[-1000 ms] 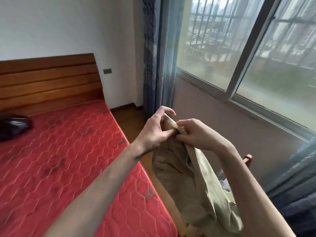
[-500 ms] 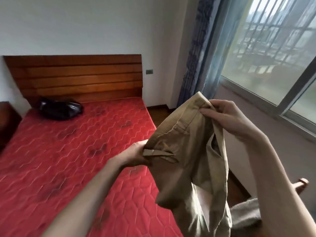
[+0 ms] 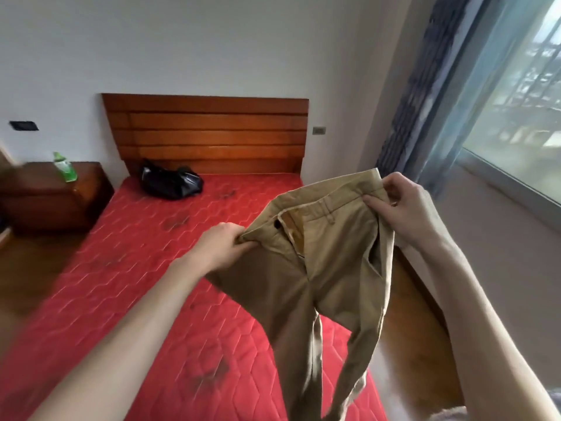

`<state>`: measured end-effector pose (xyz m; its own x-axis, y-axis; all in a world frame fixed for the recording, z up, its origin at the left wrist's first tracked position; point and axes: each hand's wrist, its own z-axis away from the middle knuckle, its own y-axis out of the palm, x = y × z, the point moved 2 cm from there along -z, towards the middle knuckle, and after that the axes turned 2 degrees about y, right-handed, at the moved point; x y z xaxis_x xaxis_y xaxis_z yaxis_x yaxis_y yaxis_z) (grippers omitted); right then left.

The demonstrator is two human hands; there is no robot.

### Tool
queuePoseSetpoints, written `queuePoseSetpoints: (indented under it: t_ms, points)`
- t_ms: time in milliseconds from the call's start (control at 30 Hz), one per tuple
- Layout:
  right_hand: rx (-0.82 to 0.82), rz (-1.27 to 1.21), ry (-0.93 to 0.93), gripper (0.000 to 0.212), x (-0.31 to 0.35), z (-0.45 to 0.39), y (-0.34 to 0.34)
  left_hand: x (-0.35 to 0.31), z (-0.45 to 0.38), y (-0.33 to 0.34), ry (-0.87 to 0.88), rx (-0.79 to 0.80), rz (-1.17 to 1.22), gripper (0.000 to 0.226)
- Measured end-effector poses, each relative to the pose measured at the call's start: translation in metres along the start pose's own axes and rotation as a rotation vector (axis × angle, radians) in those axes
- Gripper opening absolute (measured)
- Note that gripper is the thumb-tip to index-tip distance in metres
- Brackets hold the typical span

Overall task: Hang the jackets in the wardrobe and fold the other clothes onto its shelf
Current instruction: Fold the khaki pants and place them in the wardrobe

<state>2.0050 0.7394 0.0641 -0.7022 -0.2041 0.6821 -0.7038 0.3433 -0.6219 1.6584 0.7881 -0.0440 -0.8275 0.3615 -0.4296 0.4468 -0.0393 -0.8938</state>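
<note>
Red quilted mattress (image 3: 127,287) fills lower left. Centre frame, khaki cotton trousers (image 3: 321,268) hang above it: left hand (image 3: 223,247) and right hand (image 3: 403,208) each pinch the waistband, spreading it, likely for folding.

Khaki trousers (image 3: 331,268) hang unbuttoned, waistband spread, legs dangling.

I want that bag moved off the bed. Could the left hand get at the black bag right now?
Probably not: the left hand grips the khaki trousers by the waistband, and the black bag lies apart, by the headboard.
</note>
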Motion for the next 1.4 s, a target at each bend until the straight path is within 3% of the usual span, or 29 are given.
queuePoseSetpoints:
  t_ms: [167, 400, 533, 700, 833, 967, 1100, 1200, 1300, 1400]
  points:
    - [-0.064, -0.042, -0.035, 0.025, 0.007, -0.015, 0.015, -0.021, -0.009, -0.062, -0.021, -0.028, -0.155, 0.039]
    - [-0.057, 0.134, -0.197, 0.013, 0.032, -0.052, 0.002, -0.069, -0.026, -0.159, -0.017, -0.188, -0.266, 0.039]
    - [-0.116, -0.084, -0.185, 0.006, 0.045, -0.062, 0.003, -0.081, -0.022, -0.184, 0.021, -0.310, -0.294, 0.048]
    - [-0.097, -0.261, -0.102, 0.005, 0.046, -0.048, 0.027, -0.068, 0.002, -0.166, -0.006, -0.399, -0.293, 0.052]
    - [-0.007, -0.274, -0.146, 0.013, 0.055, -0.030, 0.035, -0.050, 0.015, -0.164, -0.042, -0.317, -0.212, 0.052]
    - [0.124, -0.339, -0.164, 0.019, 0.083, -0.022, 0.031, -0.041, 0.028, -0.186, -0.066, -0.155, 0.059, 0.050]
    - [0.225, -0.624, -0.087, 0.018, 0.114, -0.020, 0.020, -0.051, 0.053, -0.230, -0.038, 0.020, 0.262, 0.033]
    - [0.103, -0.722, 0.017, 0.018, 0.121, -0.030, 0.023, -0.044, 0.069, -0.259, -0.057, 0.116, 0.329, 0.030]
    - [-0.075, -0.517, 0.083, 0.020, 0.112, -0.040, 0.045, -0.017, 0.068, -0.261, -0.177, 0.129, 0.315, 0.021]
    - [-0.141, -0.337, 0.121, 0.017, 0.111, -0.029, 0.075, 0.010, 0.063, -0.240, -0.353, 0.090, 0.376, 0.022]
